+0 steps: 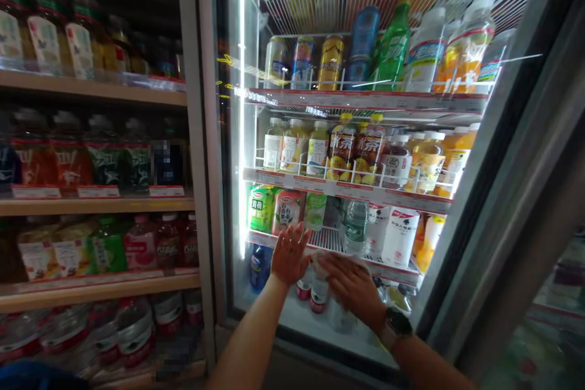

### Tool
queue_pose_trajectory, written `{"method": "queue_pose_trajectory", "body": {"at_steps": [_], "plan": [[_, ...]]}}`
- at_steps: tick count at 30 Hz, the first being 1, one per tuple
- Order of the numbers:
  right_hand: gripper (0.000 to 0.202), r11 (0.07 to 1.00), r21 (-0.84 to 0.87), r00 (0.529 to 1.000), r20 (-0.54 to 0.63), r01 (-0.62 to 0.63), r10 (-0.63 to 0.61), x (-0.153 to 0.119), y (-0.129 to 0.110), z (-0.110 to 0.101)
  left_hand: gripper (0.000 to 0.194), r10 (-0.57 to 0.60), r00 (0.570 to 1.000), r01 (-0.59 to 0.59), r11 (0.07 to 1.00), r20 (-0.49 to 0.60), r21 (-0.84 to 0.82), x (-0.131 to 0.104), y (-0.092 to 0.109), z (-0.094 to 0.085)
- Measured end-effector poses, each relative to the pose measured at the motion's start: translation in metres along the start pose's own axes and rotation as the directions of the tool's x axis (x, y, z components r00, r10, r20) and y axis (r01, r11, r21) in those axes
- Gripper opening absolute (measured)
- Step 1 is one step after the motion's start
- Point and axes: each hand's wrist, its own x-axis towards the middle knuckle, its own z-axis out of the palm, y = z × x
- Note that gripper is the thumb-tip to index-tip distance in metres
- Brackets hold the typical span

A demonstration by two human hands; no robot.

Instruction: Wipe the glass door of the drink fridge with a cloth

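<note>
The right hand (pixel 351 288) lay open and flat over the cloth (pixel 319 261) against the glass (pixel 292 315); the left hand (pixel 289 255) was beside it, open, fingers slightly apart. Even pressure, with the cloth spread under the fingers, probably suited the glass best

I wear a dark watch (pixel 398 321) with a rounded face on my right wrist (pixel 387 328). Both my forearms (pixel 256 329) are bare of sleeves, and my hands (pixel 289 254) are ungloved, with short-looking fingernails.
</note>
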Motion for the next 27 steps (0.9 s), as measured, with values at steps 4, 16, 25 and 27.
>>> {"method": "queue_pose_trajectory", "body": {"at_steps": [4,16,25,27], "plan": [[0.022,0.985,-0.029,0.977,-0.140,-0.168,0.162,0.055,0.040,-0.036,0.063,-0.005,1.000,0.006,1.000,0.010,-0.014,0.000,0.000,0.001],[0.025,0.995,0.089,0.996,-0.061,-0.054,0.060,0.048,0.013,-0.024,0.060,-0.002,1.000,0.002,1.000,-0.008,-0.021,0.000,0.000,0.002],[0.033,0.984,0.082,0.987,0.010,0.156,-0.158,-0.031,-0.022,0.017,0.062,-0.015,1.000,0.015,1.000,-0.001,-0.010,0.000,0.002,0.000],[0.029,0.982,0.082,0.985,-0.006,0.170,-0.170,-0.018,-0.009,0.011,0.061,-0.011,1.000,0.011,1.000,-0.007,-0.005,0.000,0.001,0.000]]}}
